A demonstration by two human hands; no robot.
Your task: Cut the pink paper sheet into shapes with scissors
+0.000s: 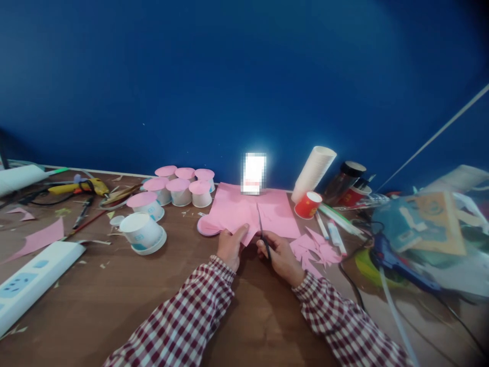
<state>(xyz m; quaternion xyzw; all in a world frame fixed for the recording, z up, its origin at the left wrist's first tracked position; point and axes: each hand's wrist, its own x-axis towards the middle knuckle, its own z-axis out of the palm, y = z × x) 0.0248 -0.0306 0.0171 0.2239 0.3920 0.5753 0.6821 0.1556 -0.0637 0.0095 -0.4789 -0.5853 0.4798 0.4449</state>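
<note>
My left hand (pixel 230 248) pinches a piece of pink paper (pixel 237 220) near its lower edge, thumb on top. In my right hand (pixel 281 256) is a pair of scissors (pixel 265 243), its dark handle in my fingers and its blades pointing away from me at the paper's right side. Behind and beneath lies a larger pink sheet (pixel 287 216), flat on the table. Just left of the held paper, a rounded pink piece (pixel 206 226) rests on the tabletop. Pink offcuts (pixel 315 250) are heaped to the right of my right hand.
Several paper cups with pink tops (pixel 179 186) stand left, near a white cup (pixel 140 229). A lit phone-like screen (pixel 253 173) stands behind. Right are stacked cups (pixel 313 171), a red cup (pixel 307 205), markers (pixel 336 237) and a blue glue gun (pixel 401 265). A power strip (pixel 36 280) lies left.
</note>
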